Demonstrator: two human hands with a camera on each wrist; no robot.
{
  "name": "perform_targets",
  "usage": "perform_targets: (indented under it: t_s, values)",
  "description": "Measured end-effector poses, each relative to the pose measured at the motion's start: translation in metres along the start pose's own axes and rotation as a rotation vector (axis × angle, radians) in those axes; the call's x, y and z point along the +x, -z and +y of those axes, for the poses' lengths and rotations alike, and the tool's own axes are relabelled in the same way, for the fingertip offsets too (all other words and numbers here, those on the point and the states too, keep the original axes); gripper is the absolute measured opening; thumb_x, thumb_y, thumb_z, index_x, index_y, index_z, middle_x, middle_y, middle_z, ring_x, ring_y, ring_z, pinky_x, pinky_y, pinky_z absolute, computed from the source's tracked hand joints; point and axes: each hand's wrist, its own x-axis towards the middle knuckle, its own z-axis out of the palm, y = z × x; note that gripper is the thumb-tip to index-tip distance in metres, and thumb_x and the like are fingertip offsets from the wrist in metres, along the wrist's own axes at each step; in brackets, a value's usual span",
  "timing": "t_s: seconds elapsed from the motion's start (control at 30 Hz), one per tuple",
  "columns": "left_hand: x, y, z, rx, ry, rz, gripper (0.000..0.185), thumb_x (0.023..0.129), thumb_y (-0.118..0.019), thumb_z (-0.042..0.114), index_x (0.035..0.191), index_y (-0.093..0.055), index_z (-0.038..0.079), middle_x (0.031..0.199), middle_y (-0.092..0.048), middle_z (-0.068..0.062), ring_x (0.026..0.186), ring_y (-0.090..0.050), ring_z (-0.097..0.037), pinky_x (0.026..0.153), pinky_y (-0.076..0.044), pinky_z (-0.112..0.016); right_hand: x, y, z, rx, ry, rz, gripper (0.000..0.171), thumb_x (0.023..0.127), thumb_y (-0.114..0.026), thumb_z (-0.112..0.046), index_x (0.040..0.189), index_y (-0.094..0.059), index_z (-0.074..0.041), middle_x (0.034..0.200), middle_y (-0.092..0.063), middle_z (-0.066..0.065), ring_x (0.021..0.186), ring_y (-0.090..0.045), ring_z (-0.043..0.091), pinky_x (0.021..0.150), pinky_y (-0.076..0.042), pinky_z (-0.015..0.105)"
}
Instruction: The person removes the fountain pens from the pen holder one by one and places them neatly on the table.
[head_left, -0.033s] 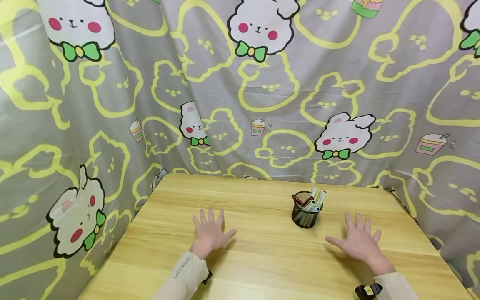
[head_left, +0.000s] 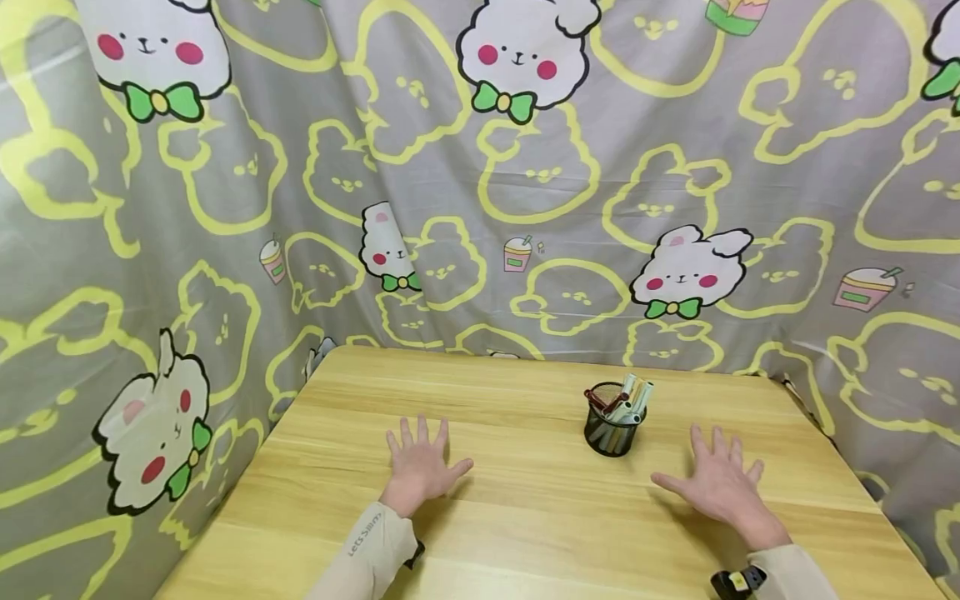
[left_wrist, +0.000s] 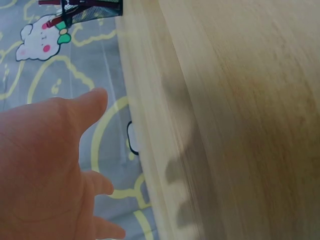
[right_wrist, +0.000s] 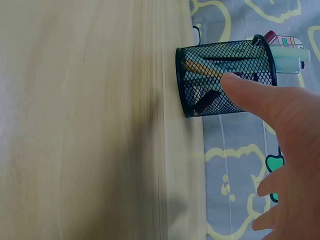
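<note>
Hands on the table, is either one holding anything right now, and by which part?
Nothing is held. The left hand and right hand are spread open over the wooden table, either side of the mesh pen holder.

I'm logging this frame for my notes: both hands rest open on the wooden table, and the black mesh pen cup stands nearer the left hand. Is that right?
One detail is off. The black mesh pen cup stands nearer the right hand, not the left hand; the head view shows it. Both hands do lie open with spread fingers over the light wooden table, holding nothing.
</note>
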Motion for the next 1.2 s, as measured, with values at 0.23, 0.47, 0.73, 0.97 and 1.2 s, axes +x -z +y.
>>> perform_targets:
  t_s: [0.23,0.47,0.73,0.97,1.2]
  values:
    - [0.002,0.001,-0.003,-0.012,0.006,-0.008,0.083,0.086,-0.045,0.068,0.148,-0.033,0.015,0.148,-0.025,-0.028,0.133,-0.013,-0.055,0.103,-0.007,-0.07,0.003,-0.003,0.001,0.001,0.006,-0.001,0.115,0.075,-0.062,-0.069,0.143,-0.017,0.013,0.138,-0.004,0.047,0.122,-0.002,0.069,0.086,0.008,0.081]
    - [0.004,0.001,-0.003,-0.013,0.01,0.006,0.083,0.086,-0.044,0.069,0.148,-0.032,0.015,0.148,-0.025,-0.028,0.133,-0.013,-0.056,0.103,-0.008,-0.07,0.004,-0.007,0.007,0.003,0.004,0.008,0.118,0.074,-0.062,-0.07,0.142,-0.017,0.015,0.138,-0.005,0.048,0.121,-0.003,0.069,0.085,0.008,0.081]
    - [0.005,0.004,-0.006,-0.005,0.02,0.019,0.083,0.088,-0.042,0.069,0.149,-0.03,0.015,0.147,-0.025,-0.029,0.132,-0.014,-0.056,0.103,-0.009,-0.07,0.008,-0.004,0.006,0.006,0.017,0.018,0.118,0.074,-0.061,-0.071,0.143,-0.015,0.014,0.138,-0.005,0.048,0.121,-0.003,0.069,0.085,0.007,0.081]
    - [0.008,0.006,-0.005,-0.038,-0.004,0.013,0.084,0.087,-0.043,0.069,0.149,-0.03,0.015,0.147,-0.026,-0.03,0.131,-0.017,-0.057,0.103,-0.012,-0.07,0.013,0.0,0.003,0.027,0.023,-0.014,0.117,0.074,-0.064,-0.068,0.144,-0.014,0.013,0.138,-0.007,0.047,0.122,-0.004,0.068,0.088,0.002,0.08]
    - [0.022,0.007,0.005,-0.227,-0.148,0.077,0.081,0.089,-0.054,0.057,0.148,-0.029,0.007,0.146,-0.027,-0.029,0.133,-0.024,-0.048,0.106,-0.02,-0.06,0.03,-0.005,-0.002,0.3,0.138,-0.082,0.104,0.08,-0.072,-0.047,0.142,-0.016,0.015,0.139,-0.021,0.042,0.123,-0.025,0.059,0.097,-0.026,0.068]
